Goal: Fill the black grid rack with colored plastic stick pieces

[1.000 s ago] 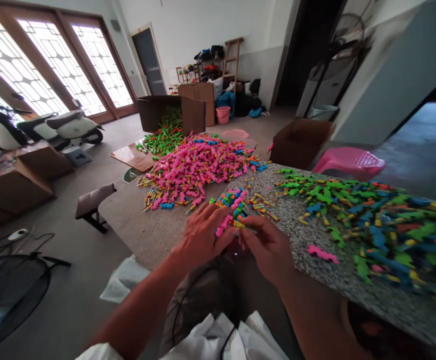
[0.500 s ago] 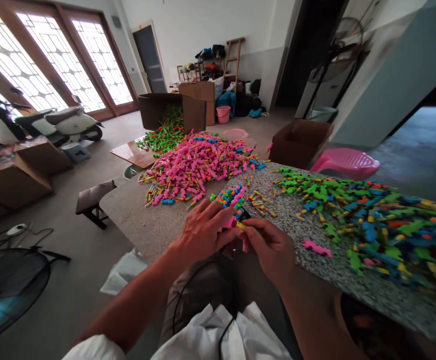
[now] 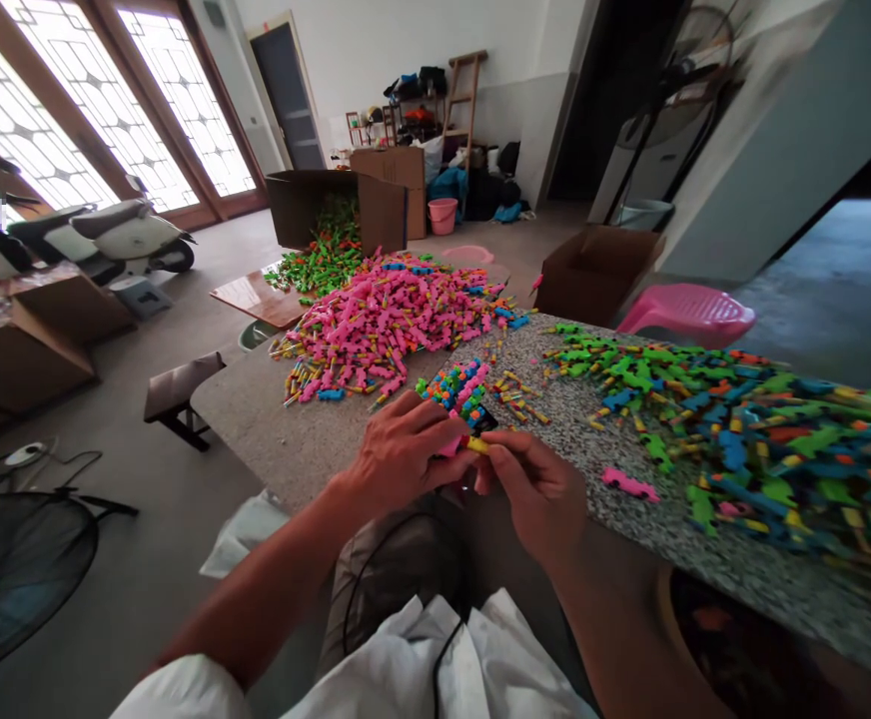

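My left hand (image 3: 400, 451) is closed round a small pink plastic toy piece (image 3: 448, 449), mostly covered by the fingers. From its right side a yellow tube end (image 3: 478, 445) points toward my right hand (image 3: 546, 489), whose thumb and fingers pinch its tip. Both hands are held close together over the near edge of the stone table. Just behind them sits a small cluster of blue, green, orange and pink pieces (image 3: 456, 384), with loose yellow tubes (image 3: 517, 397) to its right. A single pink piece (image 3: 630, 484) lies right of my right hand.
A big heap of pink pieces (image 3: 391, 315) covers the far part of the granite table (image 3: 256, 419). Green and blue pieces (image 3: 735, 439) are spread along the right. Behind stand a tipped carton (image 3: 383, 210) spilling green pieces, an open carton (image 3: 592, 280) and a pink stool (image 3: 686, 308).
The view has shifted slightly. Both hands stay together on the same pink piece, and a little more of its yellow end with a red part shows between them.
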